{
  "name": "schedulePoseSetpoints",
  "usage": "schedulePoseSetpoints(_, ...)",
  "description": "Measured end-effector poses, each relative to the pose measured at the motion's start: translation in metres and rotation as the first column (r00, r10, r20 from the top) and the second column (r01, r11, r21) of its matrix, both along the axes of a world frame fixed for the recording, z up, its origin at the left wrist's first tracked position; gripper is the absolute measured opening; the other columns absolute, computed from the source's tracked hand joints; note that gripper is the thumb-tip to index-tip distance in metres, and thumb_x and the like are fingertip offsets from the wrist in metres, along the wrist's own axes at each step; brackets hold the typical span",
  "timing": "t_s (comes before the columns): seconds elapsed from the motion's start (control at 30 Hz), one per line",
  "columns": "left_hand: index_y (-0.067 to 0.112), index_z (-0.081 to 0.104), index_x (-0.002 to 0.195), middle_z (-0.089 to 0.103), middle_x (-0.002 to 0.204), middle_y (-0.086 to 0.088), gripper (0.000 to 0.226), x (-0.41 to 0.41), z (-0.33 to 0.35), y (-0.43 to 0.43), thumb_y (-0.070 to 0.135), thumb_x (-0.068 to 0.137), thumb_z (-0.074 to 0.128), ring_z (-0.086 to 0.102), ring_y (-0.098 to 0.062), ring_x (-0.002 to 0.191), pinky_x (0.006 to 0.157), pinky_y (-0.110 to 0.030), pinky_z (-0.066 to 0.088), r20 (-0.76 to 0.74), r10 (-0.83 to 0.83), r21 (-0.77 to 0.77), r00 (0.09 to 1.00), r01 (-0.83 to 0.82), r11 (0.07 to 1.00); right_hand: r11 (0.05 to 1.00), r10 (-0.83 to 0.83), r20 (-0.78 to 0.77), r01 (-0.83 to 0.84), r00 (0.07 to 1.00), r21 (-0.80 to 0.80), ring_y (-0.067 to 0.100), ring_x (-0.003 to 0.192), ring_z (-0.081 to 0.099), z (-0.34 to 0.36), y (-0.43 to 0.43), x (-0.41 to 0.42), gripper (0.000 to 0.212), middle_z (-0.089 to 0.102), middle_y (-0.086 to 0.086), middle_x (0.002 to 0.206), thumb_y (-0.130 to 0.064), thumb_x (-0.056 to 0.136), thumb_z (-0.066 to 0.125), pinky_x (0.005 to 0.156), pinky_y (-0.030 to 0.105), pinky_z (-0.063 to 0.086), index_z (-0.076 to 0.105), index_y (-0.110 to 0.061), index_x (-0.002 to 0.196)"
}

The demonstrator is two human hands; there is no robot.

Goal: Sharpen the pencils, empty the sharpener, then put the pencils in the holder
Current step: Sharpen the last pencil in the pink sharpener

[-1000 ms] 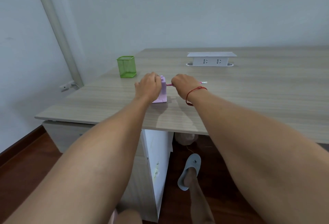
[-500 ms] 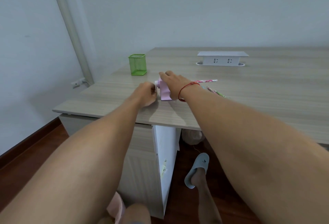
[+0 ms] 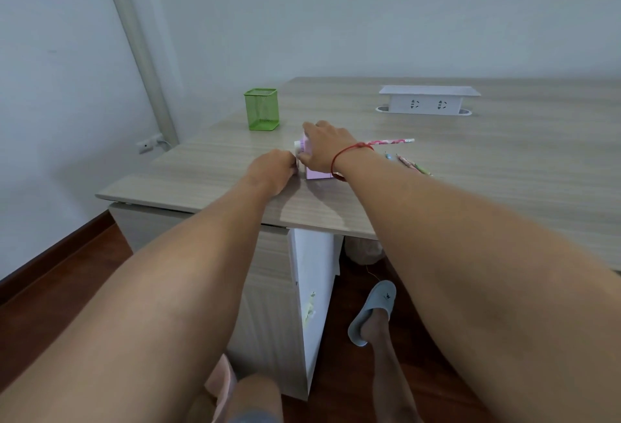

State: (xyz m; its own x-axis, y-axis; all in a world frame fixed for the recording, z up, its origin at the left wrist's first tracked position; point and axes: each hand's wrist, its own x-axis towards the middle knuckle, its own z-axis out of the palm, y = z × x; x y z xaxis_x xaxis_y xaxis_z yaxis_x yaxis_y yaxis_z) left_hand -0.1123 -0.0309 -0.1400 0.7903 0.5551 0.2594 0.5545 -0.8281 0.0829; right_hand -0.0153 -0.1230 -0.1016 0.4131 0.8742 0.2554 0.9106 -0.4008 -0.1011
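1. The pink sharpener sits near the front left part of the table, straight ahead of the person, with both hands on it.
2. The right hand is draped over its top with fingers curled down the far side, holding it steady.
3. The left hand is curled at the sharpener's left end, fingertips closed on the white crank. The knuckles mostly hide the pinch itself.
4. A pink patterned pencil juts from the sharpener's right side, its long axis running left to right, free end pointing right. I judge cranking falls to the left hand and drawing the pencil out to the nearer right.
5. Loose pencils lie just beyond the right forearm, partly cut off by it, so I cannot count them.
6. The green mesh holder stands beyond the hands, to their left. I cannot see inside it.
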Motion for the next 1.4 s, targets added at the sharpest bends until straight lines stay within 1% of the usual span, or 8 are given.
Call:
schedulePoseSetpoints(0.13, 0.007, 0.062, 0.115, 0.063, 0.114, -0.021, 0.029, 0.000, 0.008, 0.005, 0.017, 0.099, 0.041, 0.060, -0.038, 0.104, 0.080, -0.038, 0.044, -0.124, -0.038, 0.118, 0.992, 0.053, 0.992, 1.000, -0.013, 0.037, 0.014, 0.999, -0.020, 0.038, 0.118, 0.052, -0.002, 0.003, -0.002, 0.042, 0.046, 0.012, 0.131, -0.034, 0.091, 0.048, 0.098, 0.050, 0.046, 0.047, -0.013, 0.127)
schedulePoseSetpoints(0.27, 0.006, 0.062, 0.104, 0.066, 0.100, -0.020, 0.020, 0.004, 0.021, 0.018, 0.013, 0.095, 0.045, 0.063, -0.037, 0.091, 0.067, -0.037, 0.043, -0.203, -0.065, 0.266, 0.977, 0.119, 0.957, 0.999, -0.021, 0.061, 0.023, 0.998, -0.023, 0.037, 0.122, 0.050, -0.002, 0.003, -0.004, 0.044, 0.046, 0.012, 0.133, -0.033, 0.092, 0.047, 0.099, 0.050, 0.045, 0.045, -0.012, 0.130)
schedulePoseSetpoints(0.5, 0.004, 0.063, 0.103, 0.064, 0.094, -0.023, 0.021, 0.010, 0.064, 0.027, 0.014, 0.097, 0.045, 0.064, -0.040, 0.090, 0.060, -0.035, 0.038, -0.196, -0.120, 0.469, 0.973, 0.200, 0.860, 0.995, -0.055, 0.096, 0.063, 0.994, -0.083, 0.037, 0.127, 0.048, 0.005, 0.002, -0.006, 0.052, 0.043, 0.011, 0.140, -0.034, 0.097, 0.045, 0.101, 0.052, 0.044, 0.035, -0.012, 0.143)
schedulePoseSetpoints(0.8, 0.006, 0.048, 0.074, 0.032, 0.058, -0.007, 0.024, -0.005, 0.062, 0.009, 0.009, 0.097, 0.043, 0.043, -0.033, 0.061, 0.053, -0.035, 0.029, -0.051, -0.098, 0.399, 0.994, 0.110, 0.910, 0.994, -0.058, 0.072, 0.064, 0.996, -0.093, 0.035, 0.127, 0.047, 0.007, -0.002, -0.010, 0.049, 0.043, 0.012, 0.139, -0.034, 0.096, 0.047, 0.102, 0.045, 0.043, 0.038, -0.012, 0.139)
schedulePoseSetpoints(0.97, 0.007, 0.051, 0.076, 0.040, 0.062, -0.010, 0.023, -0.021, 0.057, -0.005, 0.012, 0.097, 0.043, 0.045, -0.034, 0.063, 0.054, -0.036, 0.031, 0.017, -0.121, 0.353, 0.992, 0.107, 0.929, 0.989, -0.075, 0.063, 0.082, 0.995, -0.121, 0.036, 0.126, 0.048, 0.007, 0.001, -0.011, 0.055, 0.043, 0.012, 0.137, -0.038, 0.091, 0.057, 0.101, 0.047, 0.044, 0.038, -0.014, 0.138)
schedulePoseSetpoints(1.1, 0.008, 0.062, 0.093, 0.063, 0.082, -0.020, 0.014, -0.034, 0.039, -0.014, 0.009, 0.095, 0.048, 0.061, -0.041, 0.076, 0.054, -0.039, 0.038, -0.002, -0.190, 0.394, 0.982, 0.176, 0.902, 0.986, -0.107, 0.046, 0.112, 0.993, -0.127, 0.036, 0.130, 0.044, 0.010, -0.001, -0.016, 0.050, 0.042, 0.012, 0.141, -0.038, 0.095, 0.048, 0.104, 0.053, 0.041, 0.038, -0.014, 0.138)
schedulePoseSetpoints(1.23, 0.003, 0.061, 0.100, 0.064, 0.087, -0.025, 0.021, -0.039, 0.023, -0.023, 0.015, 0.098, 0.044, 0.060, -0.045, 0.080, 0.061, -0.043, 0.042, 0.029, -0.191, 0.329, 0.981, 0.171, 0.929, 0.982, -0.126, 0.061, 0.133, 0.990, -0.131, 0.035, 0.133, 0.041, 0.008, -0.001, -0.021, 0.053, 0.038, 0.011, 0.144, -0.035, 0.096, 0.047, 0.106, 0.054, 0.039, 0.034, -0.011, 0.141)
schedulePoseSetpoints(1.4, 0.000, 0.063, 0.109, 0.064, 0.101, -0.025, 0.026, -0.036, 0.019, -0.030, 0.014, 0.100, 0.043, 0.060, -0.044, 0.094, 0.066, -0.036, 0.036, 0.015, -0.127, 0.239, 0.992, 0.120, 0.964, 0.986, -0.126, 0.049, 0.131, 0.991, -0.104, 0.038, 0.130, 0.043, 0.004, 0.001, -0.019, 0.047, 0.040, 0.014, 0.141, -0.035, 0.098, 0.039, 0.104, 0.054, 0.040, 0.037, -0.009, 0.137)
